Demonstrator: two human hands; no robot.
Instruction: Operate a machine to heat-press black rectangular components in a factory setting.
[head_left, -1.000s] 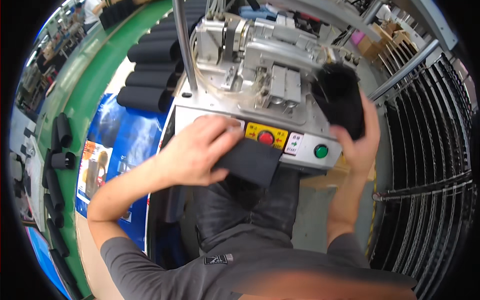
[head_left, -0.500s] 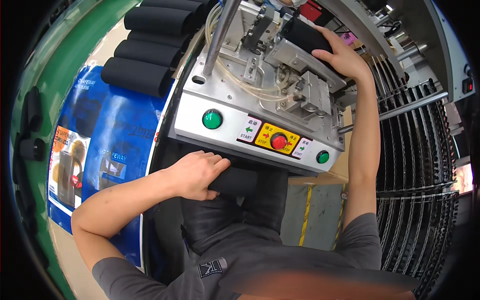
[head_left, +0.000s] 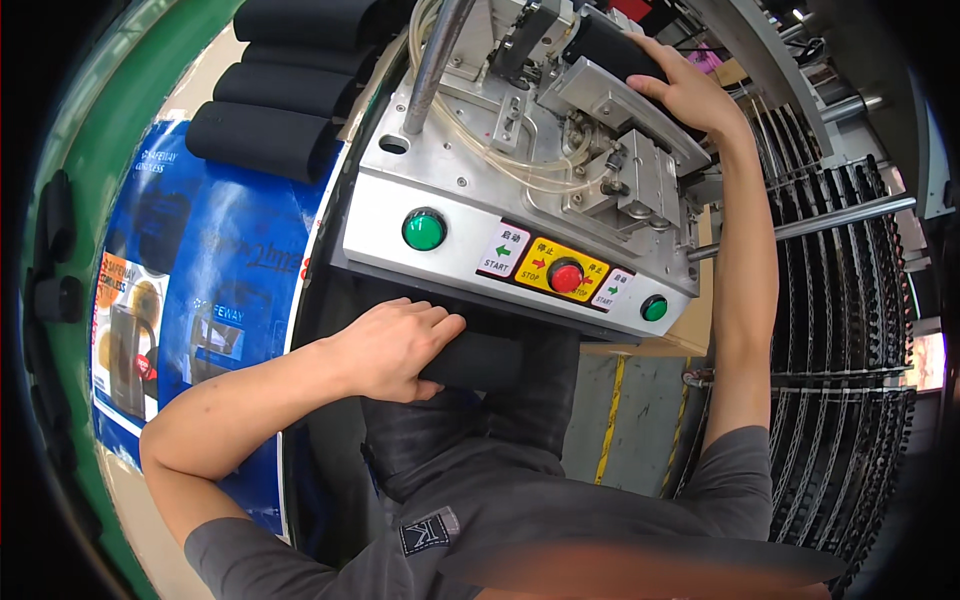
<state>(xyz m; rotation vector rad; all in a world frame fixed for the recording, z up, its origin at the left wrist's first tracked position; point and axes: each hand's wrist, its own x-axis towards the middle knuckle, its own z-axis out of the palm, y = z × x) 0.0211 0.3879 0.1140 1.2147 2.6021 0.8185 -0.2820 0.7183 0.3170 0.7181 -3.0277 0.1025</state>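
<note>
The left hand (head_left: 400,352) is curled, pinching the end of a black sleeve (head_left: 478,362) above the lap, below the machine's front edge (head_left: 460,238). The right hand (head_left: 690,90) rests, thumb apart from fingers, on a second sleeve (head_left: 608,52) at the machine's far side; whether it grips cannot be told. Left, a row of dark tubes (head_left: 262,138) adjoins a blue printed sheet (head_left: 235,265) on the bench (head_left: 148,535). Right, a dark-barred rack (head_left: 835,290) stands.
</note>
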